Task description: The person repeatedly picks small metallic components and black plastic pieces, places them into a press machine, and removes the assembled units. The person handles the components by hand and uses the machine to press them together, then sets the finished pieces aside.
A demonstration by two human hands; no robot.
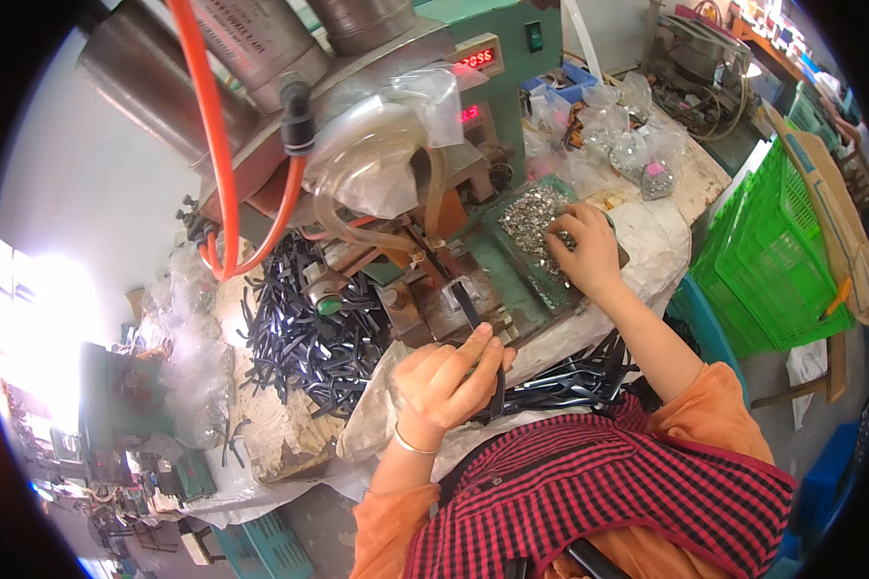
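My left hand [454, 376] is closed at the front of a bench press, its thumb and finger pinching the near end of a black strip [467, 305]. The strip's far end lies in the metal fixture [434, 314] under the press head. Another black strip [498, 394] shows beneath the same hand. Over on the right, my right hand [589, 253] rests with bent fingers on a heap of small shiny metal pieces [533, 217] in a green tray [536, 297]. Whatever its fingertips grip is too small to make out.
Many black strips [309, 328] are heaped left of the fixture, and more [574, 378] lie before me. An orange hose [217, 145] hangs from the press. Bags of metal parts [637, 159] stand at the back right. A green crate [772, 261] is beside the bench.
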